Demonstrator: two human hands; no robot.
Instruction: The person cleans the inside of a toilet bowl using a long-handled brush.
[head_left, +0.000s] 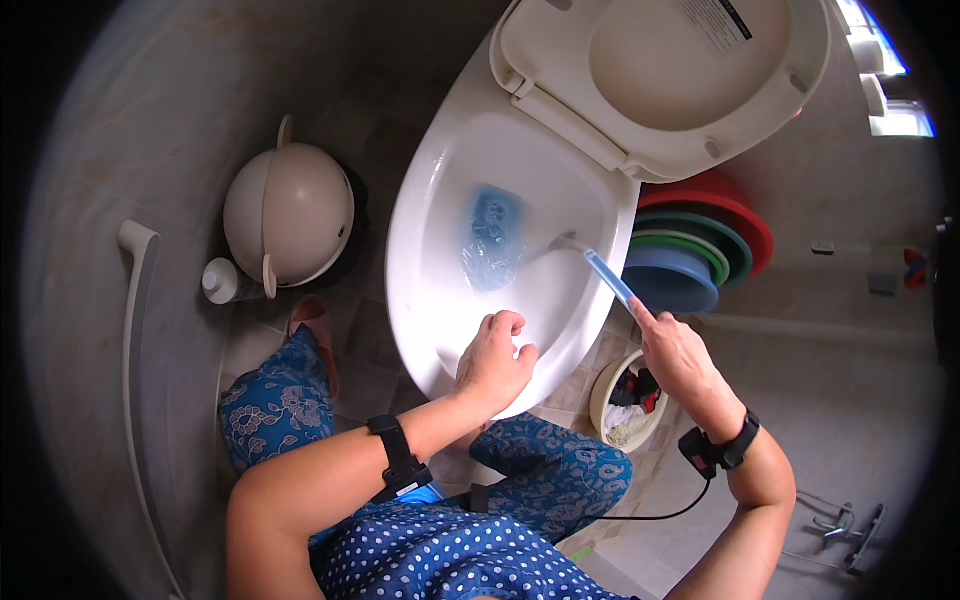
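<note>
A white toilet bowl [420, 240] fills the middle, its cream seat and lid [570, 60] raised at the back. Blue water [492, 235] lies in its drain, with ripples and a glossy streak in front. My right hand [680, 355], over the bowl's right rim, grips a brush with a blue handle [608, 278]. The brush's pale head rests at the right inner wall, blurred and hard to make out. Above the front of the bowl, my left hand [495, 365] is loosely curled closed. Nothing shows in it.
Stacked basins in red, green and blue [670, 280] stand right of the bowl. A cream pail of cloths [603, 400] is nearer me. On the left are a lidded round bin [300, 215], a white bottle [220, 281] and a wall grab bar [135, 330]. A cable [650, 517] hangs from my right wristband.
</note>
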